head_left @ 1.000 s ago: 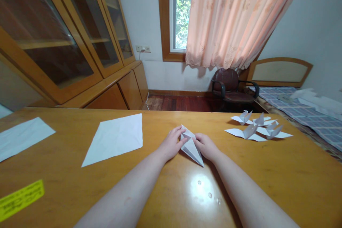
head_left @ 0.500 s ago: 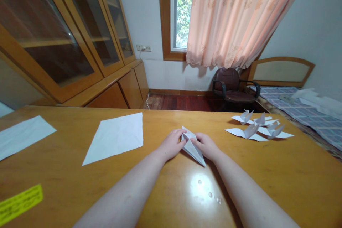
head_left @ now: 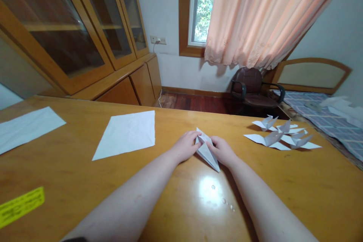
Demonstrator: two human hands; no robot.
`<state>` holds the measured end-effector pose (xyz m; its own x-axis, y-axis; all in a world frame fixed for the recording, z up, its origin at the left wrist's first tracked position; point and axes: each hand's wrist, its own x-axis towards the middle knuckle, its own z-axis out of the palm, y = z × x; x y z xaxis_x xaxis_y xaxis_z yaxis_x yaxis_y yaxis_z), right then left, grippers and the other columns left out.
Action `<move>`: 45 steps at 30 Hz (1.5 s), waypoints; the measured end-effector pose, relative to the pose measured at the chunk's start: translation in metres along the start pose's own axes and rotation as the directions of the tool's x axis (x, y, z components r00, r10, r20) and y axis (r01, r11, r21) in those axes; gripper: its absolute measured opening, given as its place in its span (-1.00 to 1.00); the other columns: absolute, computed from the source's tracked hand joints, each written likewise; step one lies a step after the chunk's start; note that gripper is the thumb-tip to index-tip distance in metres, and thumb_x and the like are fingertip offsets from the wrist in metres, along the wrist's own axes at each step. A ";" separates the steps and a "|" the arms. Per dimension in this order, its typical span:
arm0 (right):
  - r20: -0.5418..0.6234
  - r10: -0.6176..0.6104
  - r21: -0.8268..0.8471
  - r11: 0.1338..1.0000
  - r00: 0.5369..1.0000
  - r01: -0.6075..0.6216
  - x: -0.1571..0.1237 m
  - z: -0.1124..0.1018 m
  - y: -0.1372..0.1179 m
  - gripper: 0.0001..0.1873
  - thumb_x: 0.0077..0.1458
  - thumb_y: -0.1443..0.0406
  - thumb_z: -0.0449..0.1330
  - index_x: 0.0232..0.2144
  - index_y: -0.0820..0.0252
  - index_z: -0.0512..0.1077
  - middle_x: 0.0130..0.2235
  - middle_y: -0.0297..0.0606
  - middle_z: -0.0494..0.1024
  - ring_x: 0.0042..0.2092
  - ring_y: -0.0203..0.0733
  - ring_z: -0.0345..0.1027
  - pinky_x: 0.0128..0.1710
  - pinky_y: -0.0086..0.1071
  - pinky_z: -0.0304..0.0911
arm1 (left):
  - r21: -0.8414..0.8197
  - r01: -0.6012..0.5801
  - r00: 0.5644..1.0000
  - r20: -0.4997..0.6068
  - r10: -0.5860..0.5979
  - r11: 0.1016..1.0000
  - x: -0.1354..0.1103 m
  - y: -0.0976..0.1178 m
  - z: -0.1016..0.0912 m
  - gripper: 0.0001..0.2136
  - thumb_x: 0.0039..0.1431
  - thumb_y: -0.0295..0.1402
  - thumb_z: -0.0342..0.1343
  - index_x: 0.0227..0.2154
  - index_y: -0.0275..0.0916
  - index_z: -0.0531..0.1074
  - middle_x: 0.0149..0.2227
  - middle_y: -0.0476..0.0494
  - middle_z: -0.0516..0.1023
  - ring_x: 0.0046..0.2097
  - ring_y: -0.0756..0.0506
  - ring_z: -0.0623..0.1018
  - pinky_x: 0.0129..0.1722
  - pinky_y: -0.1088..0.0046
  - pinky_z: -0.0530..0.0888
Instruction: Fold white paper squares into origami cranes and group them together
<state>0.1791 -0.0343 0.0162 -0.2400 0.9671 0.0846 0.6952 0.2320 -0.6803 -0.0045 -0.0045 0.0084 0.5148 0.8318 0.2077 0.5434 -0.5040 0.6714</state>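
A folded piece of white paper point(head_left: 209, 155), long and pointed at both ends, is held just at the tabletop between my two hands. My left hand point(head_left: 187, 145) grips its upper left side, thumb pressed on the paper and fingers along the far edge. On the other side my right hand point(head_left: 222, 150) pinches the paper, its thumb near the middle fold. Fingertips of both hands are partly hidden by the folds. The paper's sharp lower tip points toward me and slightly right.
Several folded paper cranes point(head_left: 273, 138) stand at the right of the wooden table point(head_left: 176, 204). Left of my hands lies a flat white sheet point(head_left: 127, 134), with another white sheet point(head_left: 28, 126) farther left. A yellow label point(head_left: 22, 206) is at the near left. Beyond stands a chair point(head_left: 252, 87).
The camera view has shifted a little, so the scene sits slightly differently. Both hands keep their hold on the folded paper, with only slight finger movement.
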 end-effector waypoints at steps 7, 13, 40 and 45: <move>0.027 -0.008 0.046 0.999 1.000 0.007 0.001 0.000 0.001 -0.75 0.10 0.18 0.05 -0.43 0.22 0.44 -0.42 -0.29 0.48 -0.36 -0.22 0.30 -0.38 -0.41 0.12 | -0.003 -0.004 1.000 0.002 0.004 1.000 0.001 -0.002 0.001 -0.65 0.10 -0.36 0.05 -0.02 -0.21 0.36 0.01 -0.19 0.42 0.06 -0.15 0.38 0.10 0.26 0.27; 0.029 -0.052 0.107 0.993 0.998 0.048 -0.001 -0.001 0.004 -0.60 0.18 0.10 -0.05 -0.42 0.26 0.43 -0.43 -0.27 0.46 -0.37 -0.22 0.28 -0.38 -0.41 0.11 | 0.003 0.021 1.000 0.015 -0.021 1.000 0.001 0.001 0.000 -0.66 0.11 -0.32 0.06 -0.02 -0.22 0.35 0.02 -0.20 0.41 0.06 -0.16 0.37 0.10 0.25 0.27; 0.013 0.041 0.117 0.992 0.999 -0.042 -0.001 -0.002 -0.003 -0.74 0.06 0.19 0.09 -0.39 0.25 0.49 -0.37 -0.25 0.55 -0.36 -0.19 0.34 -0.39 -0.42 0.14 | -0.051 0.090 0.994 -0.049 -0.093 0.995 0.003 -0.002 0.001 -0.58 0.08 -0.42 0.01 0.04 -0.33 0.29 0.15 -0.30 0.25 0.19 -0.17 0.24 0.22 0.20 0.14; -0.031 0.075 0.160 0.985 0.997 -0.069 0.001 -0.003 0.000 -0.71 0.07 0.19 0.07 -0.32 0.23 0.50 -0.32 -0.24 0.57 -0.30 -0.14 0.37 -0.33 -0.39 0.19 | -0.096 0.063 0.996 -0.051 -0.068 0.993 0.003 -0.007 0.001 -0.47 -0.07 -0.62 -0.06 0.04 -0.26 0.30 0.16 -0.22 0.21 0.21 -0.15 0.19 0.25 0.20 0.08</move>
<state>0.1813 -0.0329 0.0184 -0.1658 0.9846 0.0562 0.5925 0.1450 -0.7924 -0.0064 0.0010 0.0035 0.4422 0.8749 0.1974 0.5084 -0.4258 0.7485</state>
